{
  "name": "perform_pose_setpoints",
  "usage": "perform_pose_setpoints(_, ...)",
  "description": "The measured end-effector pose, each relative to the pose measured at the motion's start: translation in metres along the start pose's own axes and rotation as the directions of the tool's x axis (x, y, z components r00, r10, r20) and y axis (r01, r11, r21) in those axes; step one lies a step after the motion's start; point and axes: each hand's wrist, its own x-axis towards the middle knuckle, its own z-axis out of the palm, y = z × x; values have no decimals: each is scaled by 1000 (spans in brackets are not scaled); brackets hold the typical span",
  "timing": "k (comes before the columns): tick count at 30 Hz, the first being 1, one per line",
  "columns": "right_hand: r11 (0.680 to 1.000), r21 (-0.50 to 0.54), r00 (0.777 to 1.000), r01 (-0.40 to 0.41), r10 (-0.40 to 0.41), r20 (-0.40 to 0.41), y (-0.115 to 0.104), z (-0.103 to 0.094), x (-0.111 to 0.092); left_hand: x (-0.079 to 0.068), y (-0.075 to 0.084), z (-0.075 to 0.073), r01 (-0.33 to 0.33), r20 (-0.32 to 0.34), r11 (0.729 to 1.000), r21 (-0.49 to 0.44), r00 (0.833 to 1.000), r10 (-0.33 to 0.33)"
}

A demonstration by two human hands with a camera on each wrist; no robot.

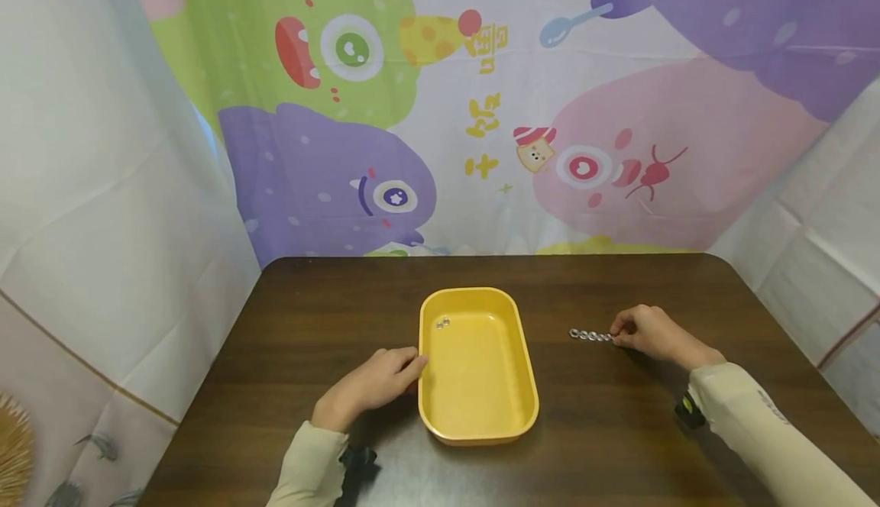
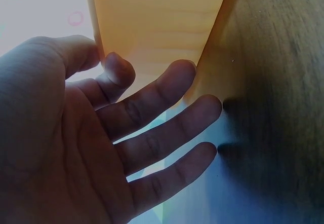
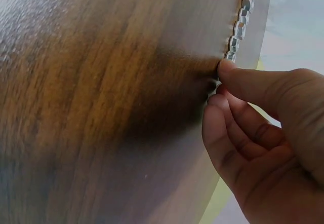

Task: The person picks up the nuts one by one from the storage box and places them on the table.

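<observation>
A yellow tray (image 1: pixel 474 385) with rounded corners lies on the table. My left hand (image 1: pixel 378 377) pinches its left rim between thumb and forefinger; in the left wrist view the other fingers spread beside the tray's outer wall (image 2: pixel 157 21). Two small silver nuts (image 1: pixel 443 323) lie inside the tray, toward its far left corner. To the right of the tray, several metal hex nuts (image 1: pixel 584 334) form a row. At the row's right end, my right hand (image 1: pixel 649 331) has thumb and fingertips closed around the end nut, mostly hidden by the fingers. Other nuts (image 3: pixel 240 30) stretch beyond the thumb.
The dark wooden table (image 1: pixel 330 301) has rounded far corners. A curtain with cartoon monsters (image 1: pixel 481 110) hangs behind its far edge, and pale cloth (image 1: pixel 103 186) hangs at the left. Both wrists wear a dark strapped device (image 1: pixel 690 411).
</observation>
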Motion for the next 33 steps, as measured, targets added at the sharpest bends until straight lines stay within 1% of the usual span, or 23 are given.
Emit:
perform_pose_setpoints(6, 1000, 16, 1000, -21, 21, 2, 0, 0, 0, 0, -1, 0, 6, 9, 1000, -8, 1000, -6)
perform_pose_setpoints(12, 999, 27, 999, -35, 35, 22, -1, -1, -1, 0, -1, 1, 0, 11, 1000, -12, 1000, 0)
perform_pose_setpoints(18, 998, 34, 999, -48, 47, 25, -3, 0, -1, 0, -1, 1, -2, 9, 1000, -8, 1000, 3)
perform_pose_setpoints(24, 998, 38, 998, -51, 49, 41, -5, -2, -3, 0, 0, 0, 7, 6, 1000, -19, 1000, -6)
perform_pose_setpoints(33, 999, 7, 998, -36, 35, 47, -7, -7, -4, -2, 1, 0, 20, 9, 999, -26, 1000, -19)
